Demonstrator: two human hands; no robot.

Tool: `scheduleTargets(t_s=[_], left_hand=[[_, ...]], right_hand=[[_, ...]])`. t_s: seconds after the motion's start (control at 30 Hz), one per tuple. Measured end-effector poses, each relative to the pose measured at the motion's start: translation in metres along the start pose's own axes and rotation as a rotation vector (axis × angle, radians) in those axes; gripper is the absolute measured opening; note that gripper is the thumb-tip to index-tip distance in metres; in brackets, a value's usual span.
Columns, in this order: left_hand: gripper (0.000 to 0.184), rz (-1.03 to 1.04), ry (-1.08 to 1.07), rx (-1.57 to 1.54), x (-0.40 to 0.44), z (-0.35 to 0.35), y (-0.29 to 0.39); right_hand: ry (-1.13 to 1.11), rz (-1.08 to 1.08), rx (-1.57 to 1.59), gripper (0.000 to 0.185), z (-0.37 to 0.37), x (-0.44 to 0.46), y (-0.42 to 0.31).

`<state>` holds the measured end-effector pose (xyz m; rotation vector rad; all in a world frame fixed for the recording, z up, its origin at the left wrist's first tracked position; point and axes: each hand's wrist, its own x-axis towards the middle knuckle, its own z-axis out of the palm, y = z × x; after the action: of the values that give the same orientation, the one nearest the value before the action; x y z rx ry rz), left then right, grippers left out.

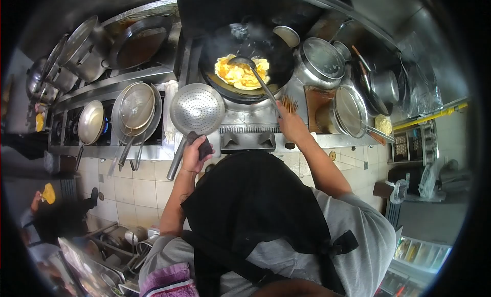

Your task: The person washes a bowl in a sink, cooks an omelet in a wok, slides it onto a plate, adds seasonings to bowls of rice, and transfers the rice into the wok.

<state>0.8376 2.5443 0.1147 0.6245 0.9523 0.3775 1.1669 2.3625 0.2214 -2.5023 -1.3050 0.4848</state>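
My right hand (pixel 294 126) is wrapped around the handle of a long metal ladle (pixel 265 90). The ladle's bowl lies on yellow and white cooked egg (pixel 243 74) inside a large black wok (pixel 284 67), with some steam above it. My left hand (pixel 193 155) grips a dark folded cloth (pixel 203 143) at the front of the stove. Just beside it lies a round perforated skimmer (pixel 197 109), its thick handle slanting toward me. Behind my right hand a bamboo brush (pixel 290 104) shows its bristles.
Strainers (pixel 136 105) and a small pan (pixel 91 122) sit on the left burners, one flame lit. Pots (pixel 84 51) stand behind them. A lidded pot (pixel 323 59) and a sieve (pixel 350 111) crowd the right. A person's hand (pixel 37 200) holds something yellow at lower left.
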Motion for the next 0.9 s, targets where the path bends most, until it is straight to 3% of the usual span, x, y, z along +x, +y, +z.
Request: scheduleTargets(t_s=[0.5, 0.9], left_hand=[[0.033, -0.009, -0.025, 0.065, 0.006, 0.027, 0.004], [0.031, 0.0, -0.075, 0.07, 0.021, 0.05, 0.012]], right_hand=[[-0.099, 0.063, -0.228, 0.068, -0.019, -0.048, 0.005], [0.056, 0.053, -0.131, 0.069, -0.05, -0.069, 0.031]])
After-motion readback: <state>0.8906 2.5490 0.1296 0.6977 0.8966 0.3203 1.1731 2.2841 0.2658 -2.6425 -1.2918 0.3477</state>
